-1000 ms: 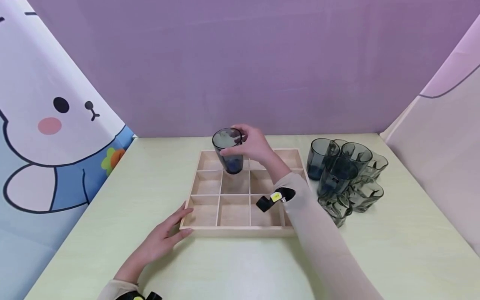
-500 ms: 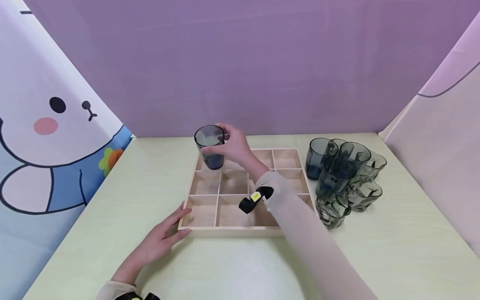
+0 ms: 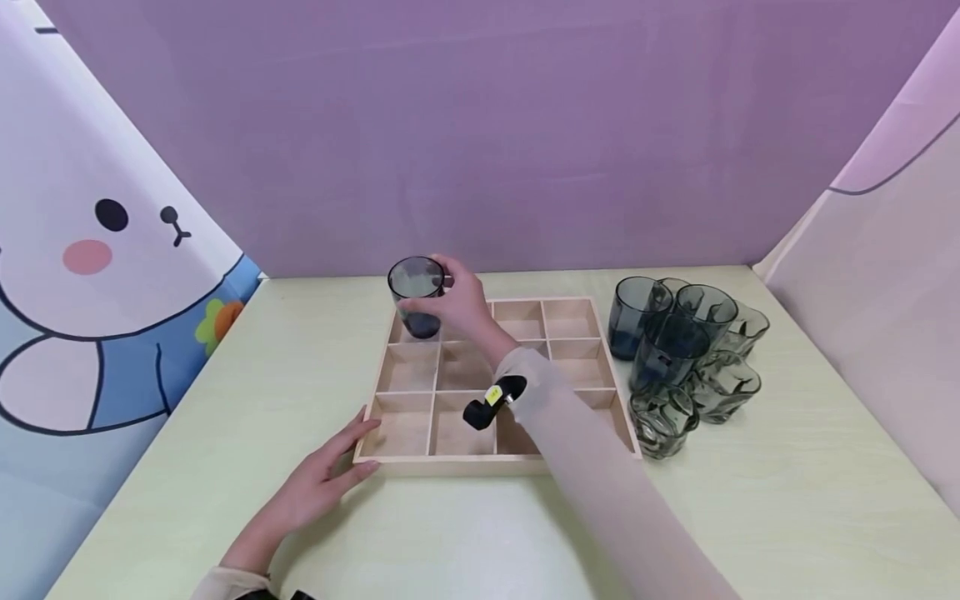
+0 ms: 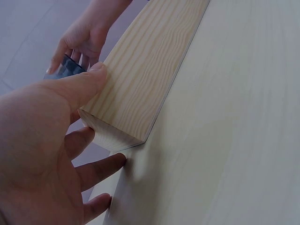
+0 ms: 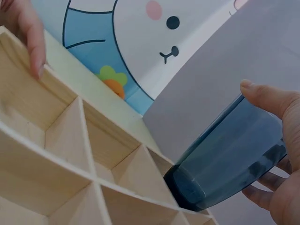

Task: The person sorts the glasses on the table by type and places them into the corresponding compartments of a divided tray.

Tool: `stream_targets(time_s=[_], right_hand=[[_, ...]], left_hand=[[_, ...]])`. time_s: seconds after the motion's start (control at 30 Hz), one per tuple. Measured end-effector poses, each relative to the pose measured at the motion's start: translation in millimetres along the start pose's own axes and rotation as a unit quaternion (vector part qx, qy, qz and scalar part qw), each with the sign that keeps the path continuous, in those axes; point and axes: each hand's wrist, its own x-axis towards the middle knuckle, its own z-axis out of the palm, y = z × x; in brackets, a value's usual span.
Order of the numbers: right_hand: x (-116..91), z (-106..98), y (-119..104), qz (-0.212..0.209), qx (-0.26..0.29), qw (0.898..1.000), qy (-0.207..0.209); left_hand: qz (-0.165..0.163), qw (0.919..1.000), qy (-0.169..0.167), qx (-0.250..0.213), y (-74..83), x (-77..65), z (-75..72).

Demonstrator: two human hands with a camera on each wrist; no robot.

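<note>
In the head view my right hand (image 3: 459, 302) holds a blue-tinted drinking glass (image 3: 417, 283) by its side. The glass is over the back-left compartment of a divided wooden tray (image 3: 465, 467). In the right wrist view the thumb and fingers wrap the glass (image 5: 234, 154), and its dark base is at the level of the tray's rim; whether it touches is unclear. My left hand (image 3: 318, 483) grips the tray's front-left corner, the thumb at the front wall and fingers along the left side. In the left wrist view the thumb lies against the wood (image 4: 145, 65).
Right of the tray stands a tight cluster of several glasses: straight blue ones (image 3: 636, 317) and wavy grey-green ones (image 3: 723, 387). A purple backdrop (image 3: 480, 142) rises behind the pale table (image 3: 300, 333). A cartoon-printed sheet (image 3: 112, 333) hangs at the left.
My right hand has carried the glass leftward across the back of the tray, then slightly lower over the back-left compartment. The left hand has kept its place at the corner.
</note>
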Motion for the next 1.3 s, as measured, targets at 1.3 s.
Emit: stream_targets(time_s=[1.3], right_hand=[[6, 20, 27, 0.015, -0.049, 0.996, -0.073]], left_hand=[[-0.003, 1.0, 0.005, 0.002, 0.0, -2.0, 0.5]])
